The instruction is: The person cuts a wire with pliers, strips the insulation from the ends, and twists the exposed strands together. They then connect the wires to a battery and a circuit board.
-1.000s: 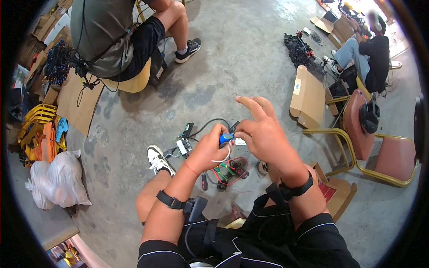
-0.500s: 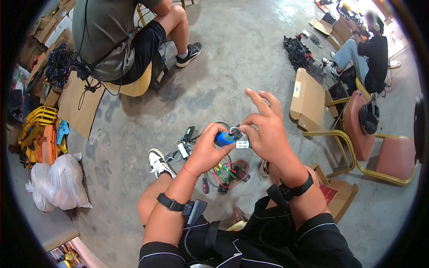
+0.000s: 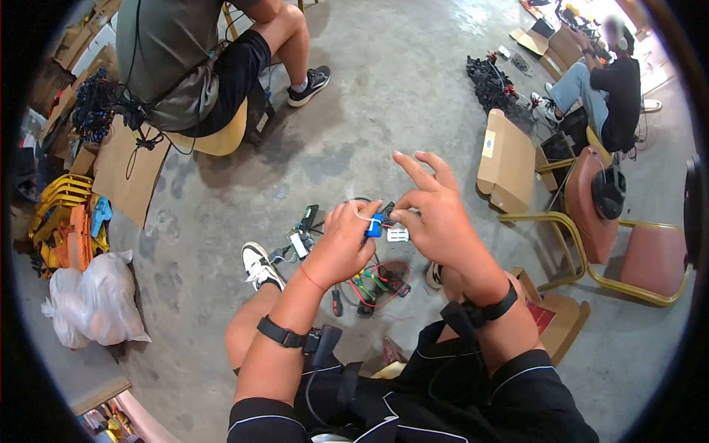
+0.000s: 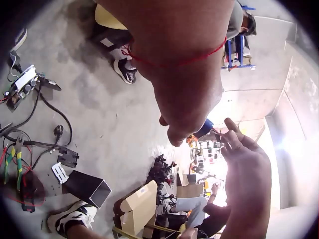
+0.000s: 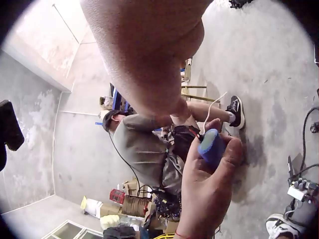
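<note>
Within left hand [image 3: 344,236], likely rigid blue battery pack [image 5: 213,150] is aptly gripped by its body, fragile-looking leads [image 4: 216,132] pinched by right hand [image 3: 441,221].

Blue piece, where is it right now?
In the head view, near the centre: the blue piece is in the left hand's grip, with the right hand close by on its right.

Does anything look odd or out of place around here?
Yes: an uncovered circuit board and pliers lie on the bare concrete floor, an unusual spot for electronics work. Also, a white wire sticks out loosely beside the blue pack in the left hand. I see no spill.
</note>
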Demonstrator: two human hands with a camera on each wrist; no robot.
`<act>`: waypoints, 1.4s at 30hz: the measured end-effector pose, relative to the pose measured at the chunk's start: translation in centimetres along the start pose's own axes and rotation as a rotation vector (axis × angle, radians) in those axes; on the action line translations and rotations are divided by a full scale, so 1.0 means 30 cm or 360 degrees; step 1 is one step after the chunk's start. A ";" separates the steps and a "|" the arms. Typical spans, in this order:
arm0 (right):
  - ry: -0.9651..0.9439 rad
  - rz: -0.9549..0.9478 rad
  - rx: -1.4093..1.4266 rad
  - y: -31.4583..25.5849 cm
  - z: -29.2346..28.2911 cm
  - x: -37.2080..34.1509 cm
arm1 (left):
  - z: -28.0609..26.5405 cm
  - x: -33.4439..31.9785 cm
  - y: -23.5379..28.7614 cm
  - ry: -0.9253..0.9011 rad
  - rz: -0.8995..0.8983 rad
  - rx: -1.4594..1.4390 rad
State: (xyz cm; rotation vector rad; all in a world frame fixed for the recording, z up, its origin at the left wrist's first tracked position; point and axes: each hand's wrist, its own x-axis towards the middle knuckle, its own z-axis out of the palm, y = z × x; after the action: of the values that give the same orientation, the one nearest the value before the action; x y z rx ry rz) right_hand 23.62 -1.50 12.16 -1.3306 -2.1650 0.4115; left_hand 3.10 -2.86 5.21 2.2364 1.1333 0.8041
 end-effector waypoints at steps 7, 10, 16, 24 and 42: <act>0.0051 -0.0078 -0.0193 -0.016 0.006 -0.002 | 0.002 0.012 0.014 0.0044 -0.0158 -0.0145; 0.0062 -0.0109 -0.0206 -0.036 0.009 -0.003 | 0.020 0.003 0.011 0.0001 -0.0419 -0.0210; 0.0100 -0.0083 -0.0105 -0.049 0.019 -0.002 | 0.027 0.010 0.028 -0.0005 -0.1032 -0.0755; 0.0168 0.0115 0.0063 -0.009 0.028 -0.004 | 0.045 -0.007 -0.014 0.0092 -0.0680 -0.1081; 0.0103 0.0837 0.0982 0.048 0.044 0.021 | -0.030 0.007 -0.002 0.0509 -0.0386 -0.0318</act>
State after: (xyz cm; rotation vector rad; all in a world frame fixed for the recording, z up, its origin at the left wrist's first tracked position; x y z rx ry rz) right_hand 23.64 -0.23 10.55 -1.4806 -1.4210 1.1152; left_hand 2.54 -2.51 5.86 1.8076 1.3715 1.1426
